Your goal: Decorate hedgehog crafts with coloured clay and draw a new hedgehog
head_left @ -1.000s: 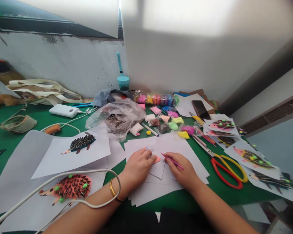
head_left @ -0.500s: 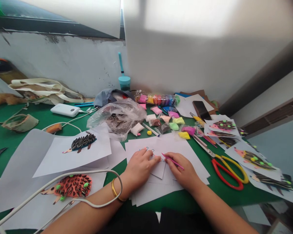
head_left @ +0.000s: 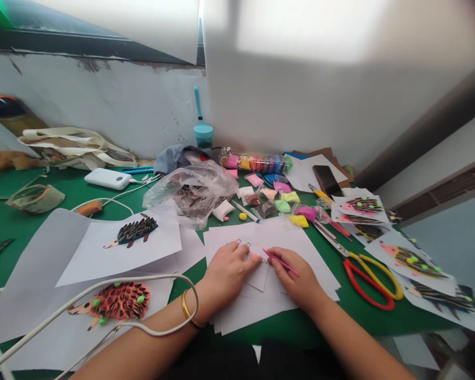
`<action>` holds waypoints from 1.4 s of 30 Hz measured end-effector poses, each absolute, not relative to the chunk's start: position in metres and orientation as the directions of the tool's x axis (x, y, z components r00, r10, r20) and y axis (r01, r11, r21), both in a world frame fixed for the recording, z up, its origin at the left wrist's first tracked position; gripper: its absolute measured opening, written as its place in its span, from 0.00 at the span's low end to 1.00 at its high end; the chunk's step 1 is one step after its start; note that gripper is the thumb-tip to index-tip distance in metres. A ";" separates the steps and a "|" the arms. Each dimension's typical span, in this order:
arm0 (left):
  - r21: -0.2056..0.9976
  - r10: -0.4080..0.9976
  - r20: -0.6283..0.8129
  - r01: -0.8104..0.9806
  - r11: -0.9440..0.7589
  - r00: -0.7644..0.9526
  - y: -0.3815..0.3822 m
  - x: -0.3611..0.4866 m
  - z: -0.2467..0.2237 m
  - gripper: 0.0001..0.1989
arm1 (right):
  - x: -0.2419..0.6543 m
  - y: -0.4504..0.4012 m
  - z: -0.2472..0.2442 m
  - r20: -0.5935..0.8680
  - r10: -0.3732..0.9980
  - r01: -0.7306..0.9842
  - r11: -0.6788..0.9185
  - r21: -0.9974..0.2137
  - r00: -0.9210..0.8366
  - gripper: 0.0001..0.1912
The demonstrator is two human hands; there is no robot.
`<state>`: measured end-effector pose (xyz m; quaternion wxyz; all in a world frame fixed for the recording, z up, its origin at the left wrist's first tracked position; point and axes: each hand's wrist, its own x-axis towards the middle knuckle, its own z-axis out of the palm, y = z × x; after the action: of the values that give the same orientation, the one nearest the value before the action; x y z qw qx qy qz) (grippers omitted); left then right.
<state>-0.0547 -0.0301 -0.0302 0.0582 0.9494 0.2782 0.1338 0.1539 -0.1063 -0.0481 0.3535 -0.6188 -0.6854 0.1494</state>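
Note:
My left hand (head_left: 228, 272) lies on a stack of white paper (head_left: 301, 253), its fingers spread over a small sheet (head_left: 258, 278). Blue drawn lines show above its fingertips, and a bit of pink shows by the forefinger. To its right, my right hand (head_left: 295, 274) is closed on a thin pink tool (head_left: 282, 262), whose tip points up and left near the blue lines. What lies beneath the left palm is hidden.
Scissors (head_left: 370, 272) with red and yellow handles lie right of the paper. Clay packets (head_left: 283, 206) and a plastic bag of seeds (head_left: 193, 192) lie behind. Hedgehog pictures (head_left: 136, 230) rest on both sides. A white cable (head_left: 122, 278) loops over the left forearm.
The view has shifted very slightly. Both hands keep nearly the same place, and the pink tool stays in my right hand.

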 end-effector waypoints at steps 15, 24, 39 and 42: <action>0.239 0.785 0.217 0.748 -0.619 0.580 0.001 -0.055 -0.031 0.10 | 0.196 -0.085 -0.050 0.344 0.934 0.964 0.171 -0.206 -0.092 0.29; 0.660 0.747 0.226 0.466 -0.590 0.625 -0.038 -0.035 -0.020 0.13 | 0.154 -0.104 -0.025 0.496 0.840 0.763 0.465 -0.448 -0.221 0.12; 0.377 0.551 0.229 0.449 -0.810 0.802 -0.031 -0.051 -0.032 0.11 | 0.154 -0.091 -0.043 0.323 0.942 0.852 0.244 -0.463 -0.094 0.07; 0.364 0.547 0.208 0.455 -0.813 0.811 -0.031 -0.050 -0.031 0.10 | 0.150 -0.090 -0.044 0.329 0.938 0.898 0.236 -0.371 -0.111 0.08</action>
<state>-0.0499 -0.0309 -0.0314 0.1502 0.9397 0.2665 0.1531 0.1503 -0.0904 -0.0445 0.2537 -0.6167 -0.7442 0.0391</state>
